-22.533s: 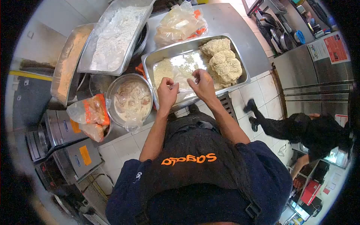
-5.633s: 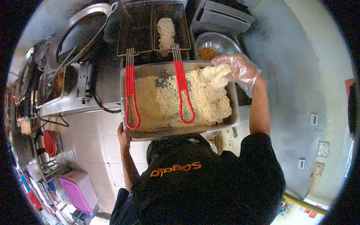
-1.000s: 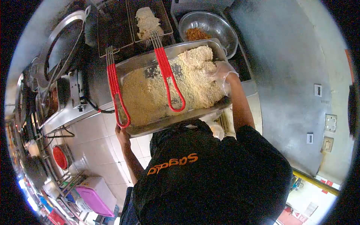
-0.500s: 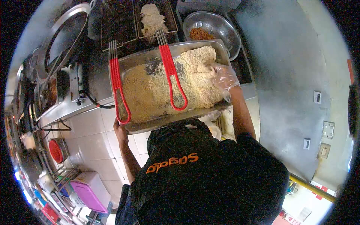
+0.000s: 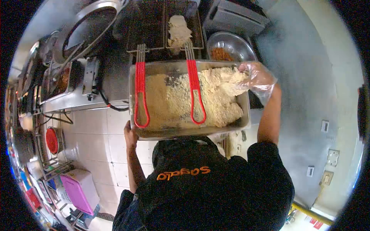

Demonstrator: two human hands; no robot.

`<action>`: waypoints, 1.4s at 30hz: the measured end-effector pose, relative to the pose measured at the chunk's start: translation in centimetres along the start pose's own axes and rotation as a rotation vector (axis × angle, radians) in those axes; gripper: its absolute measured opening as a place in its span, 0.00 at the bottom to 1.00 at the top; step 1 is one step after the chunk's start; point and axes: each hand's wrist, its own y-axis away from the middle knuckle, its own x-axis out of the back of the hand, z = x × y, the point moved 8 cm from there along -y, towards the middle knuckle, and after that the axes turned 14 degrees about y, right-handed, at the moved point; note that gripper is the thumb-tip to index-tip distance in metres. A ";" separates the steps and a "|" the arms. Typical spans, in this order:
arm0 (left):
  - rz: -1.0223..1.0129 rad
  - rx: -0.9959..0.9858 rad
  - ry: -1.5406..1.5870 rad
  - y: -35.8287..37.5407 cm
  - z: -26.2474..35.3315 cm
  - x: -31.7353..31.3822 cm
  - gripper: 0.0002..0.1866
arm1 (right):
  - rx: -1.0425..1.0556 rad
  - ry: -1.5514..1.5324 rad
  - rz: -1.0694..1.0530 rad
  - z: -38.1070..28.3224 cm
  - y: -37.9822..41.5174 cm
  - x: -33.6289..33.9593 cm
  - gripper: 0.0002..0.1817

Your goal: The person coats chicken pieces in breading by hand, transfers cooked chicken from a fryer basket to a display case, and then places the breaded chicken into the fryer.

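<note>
A metal tray [image 5: 165, 135] of crumbs lies in front of me, with coated pieces [image 5: 227, 111] on its right side. My right hand [image 5: 259, 76], in a clear plastic glove, is closed on a coated piece [image 5: 236, 84] at the tray's upper right corner. My left hand [image 5: 131, 134] grips the tray's lower left edge; part of it is hidden by the rim. Two red fryer basket handles [image 5: 141, 92] [image 5: 194, 88] reach over the tray. Pale coated food [image 5: 179, 29] sits in the right fryer basket [image 5: 199, 23].
Beyond the tray's right end is a steel bowl [image 5: 244, 48] with orange-brown bits [image 5: 221, 54]. The left basket [image 5: 144, 27] is beside the right one. A round pan-like ring [image 5: 65, 42] stands at the left. A purple lid [image 5: 79, 192] and red container [image 5: 51, 140] are low at the left.
My right hand has risen toward the tray's upper right corner, lifting a coated piece. The whole view has shifted, so the tray appears further right and lower. My left hand still holds the tray edge.
</note>
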 end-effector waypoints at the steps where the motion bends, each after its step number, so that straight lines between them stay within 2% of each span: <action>1: 0.069 0.073 0.031 0.5 0.1 0.1 0.20 | 0.024 0.005 0.011 -1.2 -0.8 1.4 0.22; 2: 0.119 0.021 -0.014 -0.1 -1.6 1.6 0.20 | 0.122 -0.002 0.018 -2.9 -1.8 2.8 0.20; 3: 0.172 -0.025 -0.059 -0.3 -0.7 1.4 0.20 | 0.219 -0.010 0.020 -4.5 -2.7 4.0 0.18; 5: 0.108 0.032 0.022 1.3 2.3 -1.1 0.21 | 0.279 -0.054 0.016 -6.6 -5.4 6.3 0.19; 6: 0.165 -0.019 0.005 0.7 2.0 -0.6 0.20 | 0.331 0.045 0.018 -8.1 -6.8 7.3 0.19; 7: 0.133 -0.016 0.007 0.7 1.5 -0.4 0.15 | 0.379 0.145 0.022 -9.4 -8.3 8.0 0.20; 9: 0.111 -0.050 -0.037 0.6 1.8 -0.3 0.10 | 0.475 0.153 0.102 -10.8 -12.4 9.1 0.20; 10: 0.113 -0.055 -0.106 0.6 1.8 -0.3 0.08 | 0.550 0.311 0.108 -12.5 -14.4 9.1 0.20; 11: 0.139 -0.043 -0.029 0.7 1.4 0.0 0.08 | 0.624 0.472 0.119 -14.2 -16.3 8.9 0.21; 13: 0.179 -0.068 0.021 1.1 2.3 -0.5 0.08 | 0.531 0.308 0.047 -15.4 -21.0 7.8 0.22; 15: 0.162 -0.093 -0.050 1.0 2.3 -0.2 0.08 | 0.550 0.318 0.083 -16.6 -25.5 7.0 0.23; 17: 0.167 -0.033 0.003 1.0 2.1 -0.2 0.09 | 0.631 0.419 0.195 -17.0 -30.2 6.5 0.23; 19: 0.139 0.000 -0.043 0.3 0.6 0.3 0.08 | 0.585 0.410 0.276 -17.6 -31.9 5.4 0.20; 21: 0.110 -0.072 -0.089 0.4 1.4 0.3 0.07 | 0.429 0.223 0.328 -17.0 -32.8 4.2 0.17; 23: 0.133 -0.014 -0.009 0.7 1.3 0.0 0.07 | 0.473 0.256 0.250 -15.0 -33.2 1.6 0.16; 25: 0.140 -0.002 -0.028 0.9 1.7 -0.2 0.07 | 0.395 0.245 0.167 -15.1 -28.6 0.9 0.15; 26: 0.147 -0.016 -0.013 0.9 1.6 -0.1 0.07 | 0.442 -0.065 0.111 -12.2 -29.5 -0.3 0.16; 27: 0.152 -0.030 0.002 0.8 1.5 0.0 0.07 | 0.427 -0.069 0.109 -10.9 -27.7 -0.1 0.16; 29: 0.144 -0.032 0.013 0.7 1.3 -0.1 0.08 | 0.332 -1.129 -0.209 -7.9 -23.0 -1.1 0.13; 31: 0.160 0.024 0.062 0.7 0.7 0.1 0.08 | 0.212 -0.275 0.154 -2.7 -19.0 -0.5 0.10; 32: 0.113 0.073 0.097 0.5 0.4 -0.2 0.08 | 0.189 -0.280 0.157 -1.6 -16.1 -1.0 0.10; 33: 0.099 -0.047 -0.025 0.4 1.0 -0.1 0.11 | 0.163 -0.385 0.172 -0.9 -12.8 -1.2 0.10; 35: 0.063 0.009 0.125 0.2 0.3 -0.3 0.15 | 0.097 -0.499 0.194 1.4 -9.1 -1.9 0.10; 37: 0.128 0.036 -0.058 -0.8 -3.0 3.0 0.18 | -0.089 -0.093 0.239 5.9 -4.9 -3.5 0.10; 38: 0.112 0.048 -0.070 -0.2 -2.2 2.4 0.18 | -0.126 -0.081 0.303 8.7 -3.5 -5.0 0.07; 39: 0.097 0.050 -0.072 0.0 -1.3 1.4 0.19 | -0.184 0.222 0.331 12.2 -2.3 -6.5 0.08; 41: -0.060 -0.039 0.045 -0.8 -1.6 1.1 0.19 | -0.221 0.339 0.482 11.9 -0.3 -7.2 0.14; 42: -0.006 0.100 -0.063 -0.1 -1.0 0.7 0.20 | -0.238 0.337 0.484 11.1 -0.3 -7.7 0.14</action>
